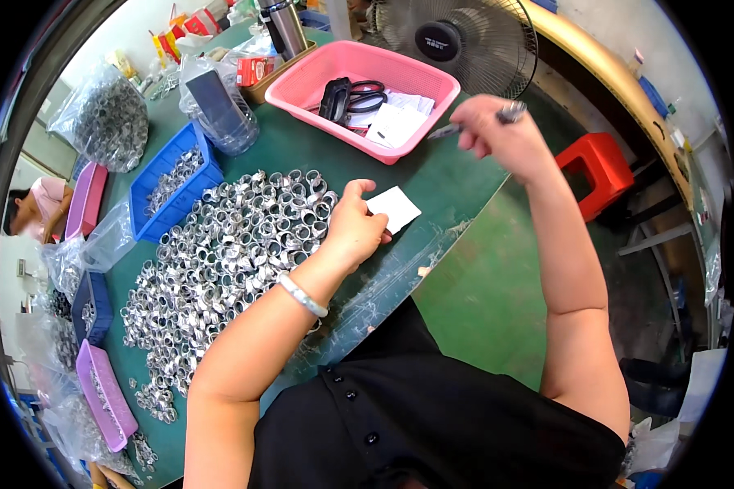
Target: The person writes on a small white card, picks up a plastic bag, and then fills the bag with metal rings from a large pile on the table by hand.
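Note:
My left hand [355, 224] is on the green table at the right edge of a heap of metal ring clamps [228, 253]. Its curled fingers hold the near corner of a small white slip of paper [396, 208], with the thumb stretched out beside it. My right hand [501, 134] is raised past the table's right edge, closed around a pen [444, 131]. The pen's tip points left toward a pink plastic basket [302, 98]. Inside the basket are black-handled scissors [367, 98], a black object and white papers [400, 118].
A blue bin [143, 175] of small metal parts and a clear plastic jar [236, 134] stand beyond the heap. A purple tray [106, 395] lies at the left. Behind the basket is a fan [457, 41]; a red stool [599, 175] stands at right. Another person [45, 208] sits far left.

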Action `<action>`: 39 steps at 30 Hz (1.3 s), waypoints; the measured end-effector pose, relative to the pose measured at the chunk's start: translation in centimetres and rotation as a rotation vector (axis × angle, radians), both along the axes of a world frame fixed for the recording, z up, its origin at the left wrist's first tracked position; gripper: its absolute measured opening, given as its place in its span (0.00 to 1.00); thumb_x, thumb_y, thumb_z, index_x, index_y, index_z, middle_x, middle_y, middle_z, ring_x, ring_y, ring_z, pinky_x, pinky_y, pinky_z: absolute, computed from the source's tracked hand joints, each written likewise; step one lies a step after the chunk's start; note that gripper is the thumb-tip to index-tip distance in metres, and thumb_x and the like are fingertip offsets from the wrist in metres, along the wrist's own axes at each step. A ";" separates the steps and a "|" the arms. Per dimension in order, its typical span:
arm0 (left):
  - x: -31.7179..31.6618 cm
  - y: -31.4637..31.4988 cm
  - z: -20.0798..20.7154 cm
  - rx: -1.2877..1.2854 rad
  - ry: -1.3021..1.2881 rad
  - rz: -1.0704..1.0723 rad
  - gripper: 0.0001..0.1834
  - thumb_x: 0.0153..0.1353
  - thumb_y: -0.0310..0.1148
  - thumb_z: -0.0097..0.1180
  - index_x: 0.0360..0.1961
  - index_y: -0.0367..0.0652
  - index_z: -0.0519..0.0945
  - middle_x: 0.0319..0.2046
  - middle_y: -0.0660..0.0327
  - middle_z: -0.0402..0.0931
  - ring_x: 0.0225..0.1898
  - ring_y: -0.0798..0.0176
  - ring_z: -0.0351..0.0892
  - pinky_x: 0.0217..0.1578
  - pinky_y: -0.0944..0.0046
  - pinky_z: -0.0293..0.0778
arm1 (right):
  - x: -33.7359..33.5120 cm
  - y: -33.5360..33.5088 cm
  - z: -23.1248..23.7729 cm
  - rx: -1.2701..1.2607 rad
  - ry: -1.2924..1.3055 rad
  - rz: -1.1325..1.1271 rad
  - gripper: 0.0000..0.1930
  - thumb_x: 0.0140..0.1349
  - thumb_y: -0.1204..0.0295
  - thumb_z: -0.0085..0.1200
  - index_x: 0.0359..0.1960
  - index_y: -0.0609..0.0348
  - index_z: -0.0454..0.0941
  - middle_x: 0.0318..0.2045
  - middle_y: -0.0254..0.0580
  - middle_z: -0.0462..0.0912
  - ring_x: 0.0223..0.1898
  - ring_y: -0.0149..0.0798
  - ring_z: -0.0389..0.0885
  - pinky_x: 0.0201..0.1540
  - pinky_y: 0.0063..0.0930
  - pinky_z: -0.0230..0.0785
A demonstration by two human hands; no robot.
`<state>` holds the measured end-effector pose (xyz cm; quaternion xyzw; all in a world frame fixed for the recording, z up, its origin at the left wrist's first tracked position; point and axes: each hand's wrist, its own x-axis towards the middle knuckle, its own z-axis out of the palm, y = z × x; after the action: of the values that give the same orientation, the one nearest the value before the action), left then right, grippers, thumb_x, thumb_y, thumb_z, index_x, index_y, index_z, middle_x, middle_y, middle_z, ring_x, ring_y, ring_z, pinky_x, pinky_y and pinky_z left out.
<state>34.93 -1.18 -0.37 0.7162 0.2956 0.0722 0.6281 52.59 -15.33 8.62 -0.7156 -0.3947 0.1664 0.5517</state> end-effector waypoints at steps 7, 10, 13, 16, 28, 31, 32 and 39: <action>-0.1 -1.1 -0.8 0.794 -0.048 -0.134 0.32 0.48 0.22 0.57 0.56 0.36 0.63 0.38 0.46 0.72 0.42 0.42 0.75 0.44 0.56 0.72 | -3.0 0.4 -8.4 -0.003 0.026 0.033 0.12 0.51 0.71 0.62 0.22 0.57 0.68 0.19 0.23 0.67 0.22 0.19 0.62 0.23 0.16 0.54; -0.5 -1.1 -0.4 0.879 -0.040 -0.110 0.27 0.49 0.26 0.59 0.53 0.38 0.68 0.47 0.47 0.68 0.48 0.43 0.70 0.47 0.54 0.69 | -2.4 1.9 -9.8 0.074 0.106 0.046 0.10 0.56 0.68 0.58 0.24 0.59 0.71 0.18 0.26 0.70 0.21 0.21 0.65 0.22 0.18 0.58; -1.7 -0.1 -0.7 1.145 -0.059 -0.252 0.13 0.52 0.29 0.55 0.41 0.43 0.79 0.43 0.57 0.72 0.43 0.53 0.71 0.47 0.53 0.65 | -3.6 2.9 -9.6 0.068 0.393 0.107 0.09 0.58 0.68 0.56 0.28 0.60 0.74 0.20 0.28 0.74 0.21 0.21 0.68 0.23 0.17 0.61; -2.6 0.2 -1.2 1.244 -0.014 -0.416 0.13 0.54 0.31 0.54 0.42 0.45 0.79 0.41 0.60 0.74 0.43 0.54 0.71 0.50 0.49 0.61 | -3.8 3.6 -10.3 0.021 0.142 0.138 0.07 0.56 0.71 0.58 0.29 0.61 0.74 0.21 0.29 0.75 0.21 0.20 0.68 0.24 0.16 0.63; -3.8 0.5 -1.8 1.135 0.052 -0.462 0.19 0.59 0.32 0.49 0.52 0.44 0.74 0.50 0.49 0.66 0.56 0.49 0.65 0.63 0.41 0.47 | -6.1 6.1 -11.6 0.044 0.280 0.194 0.11 0.52 0.72 0.61 0.27 0.60 0.70 0.19 0.29 0.72 0.20 0.21 0.66 0.21 0.19 0.58; -4.7 0.0 -1.0 1.208 0.154 -0.428 0.19 0.60 0.36 0.50 0.54 0.52 0.74 0.50 0.49 0.65 0.58 0.46 0.62 0.61 0.34 0.41 | -6.0 6.3 -11.8 0.010 0.215 0.166 0.11 0.52 0.71 0.61 0.25 0.60 0.69 0.18 0.28 0.72 0.21 0.20 0.66 0.21 0.18 0.58; -4.9 0.0 -0.9 1.253 0.179 -0.413 0.20 0.60 0.38 0.50 0.54 0.55 0.74 0.50 0.49 0.65 0.59 0.46 0.61 0.60 0.31 0.40 | -6.0 6.4 -11.7 -0.025 0.110 0.169 0.12 0.53 0.71 0.62 0.23 0.59 0.69 0.19 0.28 0.72 0.21 0.19 0.65 0.21 0.17 0.58; -5.4 -0.3 -1.1 1.280 0.151 -0.401 0.20 0.61 0.43 0.49 0.55 0.56 0.74 0.55 0.48 0.65 0.62 0.45 0.57 0.59 0.29 0.38 | -6.4 6.4 -13.6 0.037 0.010 0.160 0.14 0.51 0.69 0.61 0.20 0.60 0.67 0.15 0.31 0.69 0.19 0.23 0.64 0.19 0.23 0.56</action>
<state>29.53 -1.50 -1.45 0.9913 0.0988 0.0649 0.0587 46.16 -8.89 -4.98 -0.6708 -0.4506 0.2063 0.5517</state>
